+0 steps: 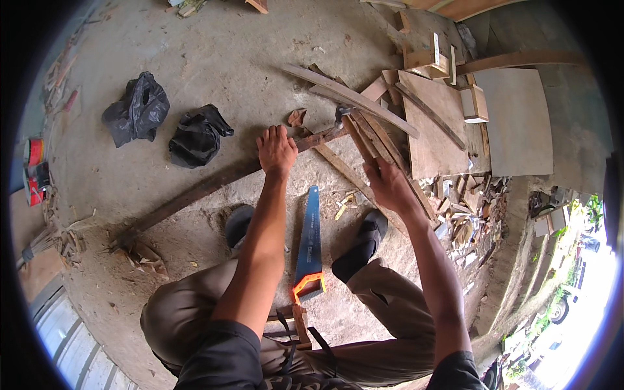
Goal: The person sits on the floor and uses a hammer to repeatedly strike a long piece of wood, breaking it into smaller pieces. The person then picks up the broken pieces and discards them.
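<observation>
My left hand (277,151) is closed around a long dark wooden beam (195,194), which slants from the lower left up to the middle. In my right hand (389,184) is a hammer (356,134) with a wooden handle. Its metal head is at the beam's right end; whether it touches the wood I cannot tell. Between my feet a handsaw (309,237) with a blue blade and orange handle lies on the ground. A crumpled brown leaf-like scrap (296,117) sits just beyond my left hand.
Two black plastic bags (136,109) lie at the far left. Planks and a plywood sheet (434,123) are piled at the right, near small wooden boxes (474,104). Wood scraps (465,205) litter the floor below them. A red and black package (36,171) stands at the left edge.
</observation>
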`<move>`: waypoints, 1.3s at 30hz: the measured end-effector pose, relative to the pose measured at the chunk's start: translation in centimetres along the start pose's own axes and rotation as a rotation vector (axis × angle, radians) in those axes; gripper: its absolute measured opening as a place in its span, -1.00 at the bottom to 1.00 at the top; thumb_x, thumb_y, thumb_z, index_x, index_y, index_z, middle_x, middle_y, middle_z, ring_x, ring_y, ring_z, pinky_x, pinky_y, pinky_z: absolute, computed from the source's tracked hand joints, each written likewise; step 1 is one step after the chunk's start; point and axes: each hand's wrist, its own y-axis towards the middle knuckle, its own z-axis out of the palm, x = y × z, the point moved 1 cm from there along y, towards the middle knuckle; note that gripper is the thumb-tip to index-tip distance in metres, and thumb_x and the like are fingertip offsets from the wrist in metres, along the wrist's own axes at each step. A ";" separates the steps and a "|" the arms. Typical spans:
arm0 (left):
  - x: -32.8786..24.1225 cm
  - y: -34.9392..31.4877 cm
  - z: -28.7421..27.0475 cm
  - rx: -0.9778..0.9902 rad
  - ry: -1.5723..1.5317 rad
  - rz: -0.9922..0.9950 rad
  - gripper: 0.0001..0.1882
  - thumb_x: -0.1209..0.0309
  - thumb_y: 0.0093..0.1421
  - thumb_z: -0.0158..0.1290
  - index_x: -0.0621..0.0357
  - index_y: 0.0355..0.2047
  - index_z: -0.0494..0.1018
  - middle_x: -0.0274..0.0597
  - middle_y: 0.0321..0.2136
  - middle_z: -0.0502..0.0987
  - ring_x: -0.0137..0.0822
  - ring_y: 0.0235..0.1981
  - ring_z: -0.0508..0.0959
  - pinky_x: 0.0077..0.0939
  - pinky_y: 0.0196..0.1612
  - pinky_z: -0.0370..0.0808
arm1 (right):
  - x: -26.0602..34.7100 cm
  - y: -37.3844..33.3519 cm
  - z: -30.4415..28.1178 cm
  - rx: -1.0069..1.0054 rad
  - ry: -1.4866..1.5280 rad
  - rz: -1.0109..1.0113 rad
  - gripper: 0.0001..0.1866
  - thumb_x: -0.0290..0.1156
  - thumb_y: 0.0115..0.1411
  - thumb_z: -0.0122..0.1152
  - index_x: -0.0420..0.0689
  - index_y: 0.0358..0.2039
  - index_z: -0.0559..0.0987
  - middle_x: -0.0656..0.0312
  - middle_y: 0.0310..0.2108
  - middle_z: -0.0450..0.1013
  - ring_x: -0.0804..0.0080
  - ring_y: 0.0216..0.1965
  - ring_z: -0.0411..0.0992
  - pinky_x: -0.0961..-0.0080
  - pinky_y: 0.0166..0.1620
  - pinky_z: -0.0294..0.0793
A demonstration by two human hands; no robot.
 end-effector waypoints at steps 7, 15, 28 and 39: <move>-0.1 0.0 -0.3 0.004 -0.028 0.003 -0.85 0.33 0.10 0.07 -0.06 -0.30 0.40 -0.32 -0.28 0.48 -0.22 -0.14 0.48 -0.22 -0.08 0.37 | 2.3 1.1 -2.5 0.031 0.817 0.409 -0.62 -0.12 0.43 -0.06 -0.24 -0.16 0.44 0.35 -0.61 0.23 0.60 -0.69 0.21 0.49 -0.65 0.24; 0.1 -0.1 -0.3 0.005 -0.043 0.002 -0.84 0.34 0.10 0.06 -0.03 -0.29 0.39 -0.31 -0.28 0.48 -0.22 -0.14 0.47 -0.22 -0.07 0.37 | 2.9 1.1 -3.8 0.051 0.779 0.410 -0.61 -0.10 0.43 -0.07 -0.23 -0.14 0.44 0.39 -0.63 0.19 0.61 -0.70 0.19 0.52 -0.64 0.21; 0.2 -0.2 0.0 0.008 -0.014 0.017 -0.84 0.34 0.10 0.07 -0.04 -0.29 0.40 -0.30 -0.29 0.48 -0.21 -0.15 0.48 -0.22 -0.08 0.38 | 3.7 0.7 -2.4 0.137 0.636 0.394 -0.60 -0.06 0.45 -0.08 -0.20 -0.18 0.41 0.41 -0.64 0.13 0.65 -0.70 0.08 0.53 -0.64 0.15; 0.3 -0.1 0.0 -0.004 -0.041 0.010 -0.83 0.35 0.08 0.07 -0.05 -0.28 0.40 -0.31 -0.29 0.47 -0.23 -0.14 0.48 -0.19 -0.09 0.37 | 4.1 0.3 -2.1 0.394 0.395 0.419 -0.58 -0.07 0.44 -0.07 -0.24 -0.12 0.46 0.36 -0.63 0.25 0.59 -0.70 0.22 0.52 -0.64 0.26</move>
